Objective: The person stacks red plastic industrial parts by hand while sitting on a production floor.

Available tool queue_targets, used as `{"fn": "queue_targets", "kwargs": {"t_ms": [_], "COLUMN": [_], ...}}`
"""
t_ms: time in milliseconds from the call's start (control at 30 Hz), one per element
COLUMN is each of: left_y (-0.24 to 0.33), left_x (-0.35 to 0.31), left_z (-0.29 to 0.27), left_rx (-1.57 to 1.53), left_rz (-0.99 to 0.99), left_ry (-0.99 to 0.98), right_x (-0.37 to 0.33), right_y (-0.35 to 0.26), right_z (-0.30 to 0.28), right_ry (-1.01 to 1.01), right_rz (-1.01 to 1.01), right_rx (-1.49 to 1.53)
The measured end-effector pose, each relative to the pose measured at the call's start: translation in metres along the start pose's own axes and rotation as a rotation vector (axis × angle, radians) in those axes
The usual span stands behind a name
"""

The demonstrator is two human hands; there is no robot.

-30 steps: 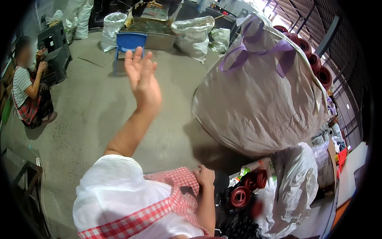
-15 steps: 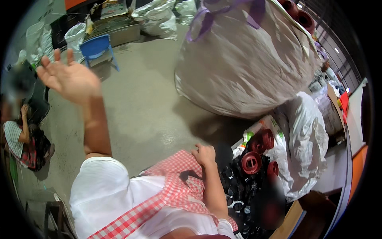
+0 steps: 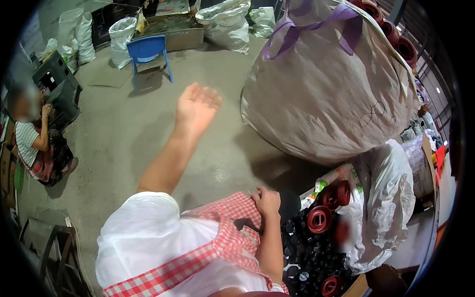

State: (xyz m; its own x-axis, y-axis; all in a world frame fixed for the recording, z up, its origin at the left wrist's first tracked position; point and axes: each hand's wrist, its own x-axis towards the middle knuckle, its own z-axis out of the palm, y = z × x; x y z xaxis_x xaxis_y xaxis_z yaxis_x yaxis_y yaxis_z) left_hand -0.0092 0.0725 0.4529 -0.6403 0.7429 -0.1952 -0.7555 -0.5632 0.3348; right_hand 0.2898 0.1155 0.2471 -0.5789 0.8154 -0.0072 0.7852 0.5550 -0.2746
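Note:
My left hand [image 3: 197, 110] is raised over the grey floor with its palm showing and fingers stretched out, holding nothing. My right hand [image 3: 267, 202] rests at the knee on my red-and-white checked apron [image 3: 232, 210], its fingers curled. Whatever may be in those fingers is too small to make out. Just right of that hand lies a heap of small black round parts [image 3: 309, 252]. Several dark red ring-shaped parts sit on the heap, one with a slotted middle [image 3: 319, 219] and another lower down [image 3: 331, 285].
A large off-white bulk bag [image 3: 321, 94] with purple straps stands ahead right, red parts at its top. White sacks [image 3: 388, 198] lie beside the heap. A blue chair [image 3: 147, 48] stands ahead. At far left a seated person [image 3: 37, 143] is beside dark green stools [image 3: 57, 84].
My left hand has swung right, from near the blue chair toward the middle. The view has turned left, so everything shifts right. My right hand stays at the knee.

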Motion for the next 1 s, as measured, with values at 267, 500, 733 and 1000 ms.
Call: {"fn": "queue_targets", "kwargs": {"t_ms": [267,500,733,1000], "left_y": [0.009,-0.044,-0.131,-0.285], "left_x": [-0.028,-0.035,-0.067,-0.078], "left_z": [0.046,-0.003,0.004,0.013], "left_rx": [0.323,0.69,0.991,1.044], "left_rz": [1.085,0.789,0.12,-0.32], "left_ry": [-0.613,-0.998,-1.365,-1.601], "right_x": [-0.011,-0.016,-0.108,-0.135], "right_y": [0.02,-0.001,0.097,0.183], "right_z": [0.008,-0.004,0.004,0.075], "right_ry": [0.154,0.789,0.764,0.404], "right_rz": [0.006,0.069,0.801,0.993], "right_rx": [0.065,0.701,0.728,0.498]}}
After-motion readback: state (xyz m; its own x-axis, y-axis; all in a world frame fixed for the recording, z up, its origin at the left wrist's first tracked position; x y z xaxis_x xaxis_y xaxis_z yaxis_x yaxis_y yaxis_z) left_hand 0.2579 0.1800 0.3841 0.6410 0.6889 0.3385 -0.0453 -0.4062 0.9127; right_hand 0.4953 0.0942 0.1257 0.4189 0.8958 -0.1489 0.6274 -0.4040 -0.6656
